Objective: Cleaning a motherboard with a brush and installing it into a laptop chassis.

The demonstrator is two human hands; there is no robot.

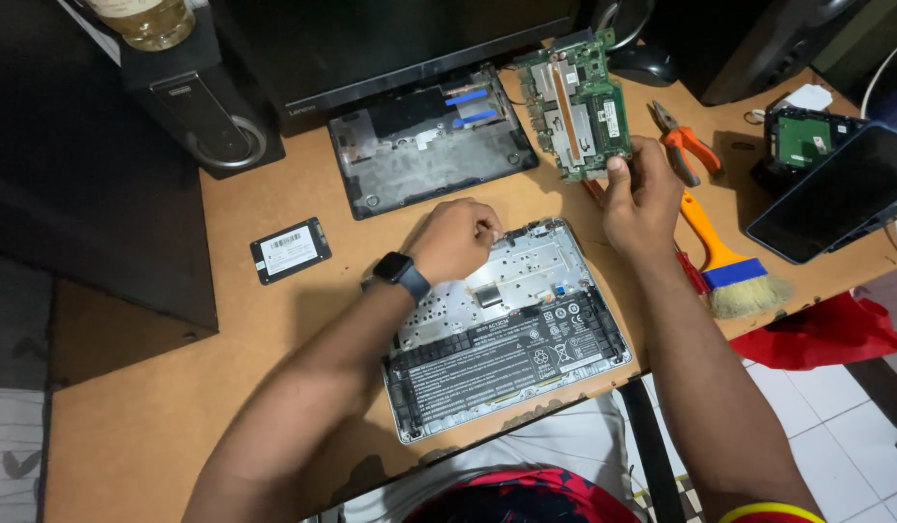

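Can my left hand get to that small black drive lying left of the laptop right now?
Probably yes: the left hand rests on the open laptop, and bare desk lies between it and the black drive.

A white rectangular label with a barcode is sitting on the flat black drive [291, 250], left of the open laptop. A long black battery label with white print [511, 360] is lying across the laptop's lower part. A dark monitor screen [390, 39] is standing behind, and a black blank tablet screen [836, 194] is leaning at the right.

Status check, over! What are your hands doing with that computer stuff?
Right hand pinching green circuit board by its edge. Left hand resting inside open laptop base. Pliers and brush beside right hand.
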